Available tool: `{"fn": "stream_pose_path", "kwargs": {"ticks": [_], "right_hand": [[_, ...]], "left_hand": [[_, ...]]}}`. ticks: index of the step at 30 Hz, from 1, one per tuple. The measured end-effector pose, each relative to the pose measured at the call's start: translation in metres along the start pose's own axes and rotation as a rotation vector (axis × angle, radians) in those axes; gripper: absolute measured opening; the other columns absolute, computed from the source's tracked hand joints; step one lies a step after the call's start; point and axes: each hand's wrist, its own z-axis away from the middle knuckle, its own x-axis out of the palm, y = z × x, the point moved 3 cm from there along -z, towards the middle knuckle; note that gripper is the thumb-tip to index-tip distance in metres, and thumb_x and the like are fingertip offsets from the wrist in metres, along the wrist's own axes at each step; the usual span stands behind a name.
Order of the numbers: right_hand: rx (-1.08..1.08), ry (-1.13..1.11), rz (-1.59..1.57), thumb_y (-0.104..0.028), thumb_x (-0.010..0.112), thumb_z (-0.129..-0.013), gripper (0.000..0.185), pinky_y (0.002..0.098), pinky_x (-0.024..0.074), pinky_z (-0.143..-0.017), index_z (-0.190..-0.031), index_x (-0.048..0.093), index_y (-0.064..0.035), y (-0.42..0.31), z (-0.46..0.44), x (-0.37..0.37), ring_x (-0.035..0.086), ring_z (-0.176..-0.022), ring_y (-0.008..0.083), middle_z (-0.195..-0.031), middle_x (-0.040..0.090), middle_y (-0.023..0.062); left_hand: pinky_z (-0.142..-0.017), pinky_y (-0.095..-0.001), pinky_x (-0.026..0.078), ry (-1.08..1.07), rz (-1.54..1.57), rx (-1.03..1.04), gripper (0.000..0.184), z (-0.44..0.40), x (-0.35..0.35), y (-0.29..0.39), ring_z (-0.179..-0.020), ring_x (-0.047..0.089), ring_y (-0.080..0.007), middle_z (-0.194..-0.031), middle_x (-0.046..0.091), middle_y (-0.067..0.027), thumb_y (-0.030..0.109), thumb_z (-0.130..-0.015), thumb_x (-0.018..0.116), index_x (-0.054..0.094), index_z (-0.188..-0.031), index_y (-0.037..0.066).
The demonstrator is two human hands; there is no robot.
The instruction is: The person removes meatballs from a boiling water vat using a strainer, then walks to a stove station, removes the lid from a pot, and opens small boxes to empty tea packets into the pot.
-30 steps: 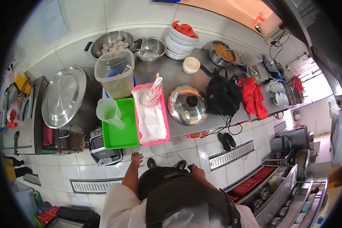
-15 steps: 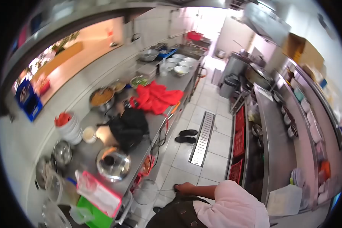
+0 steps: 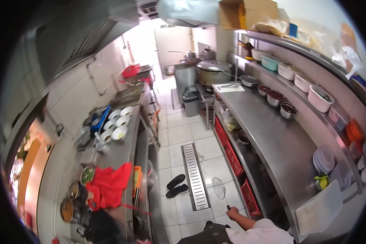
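At the bottom of the frame, right of centre, the right hand (image 3: 233, 213) grips the dark handle of a wire strainer (image 3: 219, 188), its round mesh pointing up the frame above the tiled floor (image 3: 208, 155). Left of the mesh runs a slotted drain grate (image 3: 194, 177), with a pair of black shoes (image 3: 177, 186) just beside it. In the lower left, a red cloth (image 3: 110, 185) and a black bag (image 3: 101, 227) lie on a steel table (image 3: 124, 152); white bowls (image 3: 117, 124) stand farther up it. On the right, metal bowls (image 3: 275, 98) line another table (image 3: 268, 134) below a shelf of tubs (image 3: 303, 82). A large lidded pot (image 3: 214, 73) sits at upper centre.
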Motion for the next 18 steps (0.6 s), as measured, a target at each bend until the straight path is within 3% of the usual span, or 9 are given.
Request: {"fn": "stream_pose_path", "kwargs": {"ticks": [1,2,4,7,8,10,18], "right_hand": [[0.132,-0.058,-0.155,-0.017,0.067,-0.075,0.023,0.0416,0.0485,-0.046,-0.086,0.056,0.001,-0.003,-0.021,-0.017,0.06,-0.05,0.0273,-0.066,0.06,0.0154],[0.153,-0.097,-0.32,-0.014,0.068,-0.076,0.021,0.0348,0.0404,-0.033,-0.081,0.052,-0.0011,-0.014,-0.034,-0.043,0.049,-0.037,0.0185,-0.055,0.051,0.0087],[0.171,-0.152,-0.508,-0.012,0.069,-0.077,0.02,0.0335,0.046,-0.04,-0.084,0.053,-0.0018,-0.039,-0.068,-0.08,0.053,-0.044,0.0178,-0.06,0.054,0.0094],[0.093,-0.283,-0.773,-0.023,0.073,-0.078,0.029,0.0331,0.0468,-0.04,-0.088,0.054,-0.0029,-0.097,-0.115,-0.122,0.054,-0.044,0.0189,-0.063,0.054,0.0086],[0.122,-0.245,-0.639,-0.025,0.074,-0.077,0.034,0.0334,0.0472,-0.039,-0.093,0.055,-0.0007,-0.136,-0.119,-0.146,0.055,-0.043,0.0191,-0.063,0.057,0.0097],[0.008,0.044,-0.371,-0.018,0.073,-0.076,0.028,0.033,0.0446,-0.036,-0.086,0.056,0.0013,-0.19,-0.16,-0.176,0.054,-0.04,0.0188,-0.057,0.055,0.009],[-0.326,0.372,-0.594,-0.015,0.072,-0.069,0.026,0.0302,0.0456,-0.039,-0.083,0.061,0.0035,-0.374,-0.361,-0.274,0.056,-0.04,0.0166,-0.054,0.057,0.0087]], "left_hand": [[-0.081,-0.044,0.05,-0.042,-0.043,0.002,0.032,-0.028,0.015,0.024,-0.102,0.06,-0.0308,-0.116,0.06,-0.0142,0.026,-0.088,0.045,0.057,-0.113,0.01],[-0.081,-0.0441,0.05,-0.088,-0.09,0.004,0.032,-0.055,0.031,0.048,-0.102,0.06,-0.0308,-0.116,0.06,-0.0144,0.026,-0.088,0.045,0.057,-0.113,0.01],[-0.081,-0.0441,0.05,-0.171,-0.175,-0.01,0.032,-0.096,0.055,0.086,-0.102,0.06,-0.031,-0.116,0.06,-0.0147,0.026,-0.088,0.045,0.058,-0.112,0.01],[-0.082,-0.0442,0.05,-0.236,-0.25,-0.045,0.032,-0.148,0.069,0.125,-0.102,0.06,-0.0312,-0.115,0.06,-0.0151,0.026,-0.088,0.045,0.059,-0.111,0.009],[-0.082,-0.0443,0.05,-0.248,-0.265,-0.057,0.032,-0.168,0.072,0.137,-0.102,0.06,-0.0313,-0.115,0.06,-0.0152,0.026,-0.087,0.045,0.059,-0.111,0.009],[-0.082,-0.0443,0.05,-0.259,-0.308,-0.085,0.032,-0.21,0.074,0.157,-0.102,0.06,-0.0315,-0.115,0.06,-0.0155,0.026,-0.087,0.045,0.06,-0.111,0.009],[-0.084,-0.0446,0.049,-0.362,-0.585,-0.223,0.033,-0.446,0.075,0.229,-0.102,0.06,-0.0321,-0.114,0.061,-0.0167,0.026,-0.086,0.046,0.063,-0.108,0.009]]}}
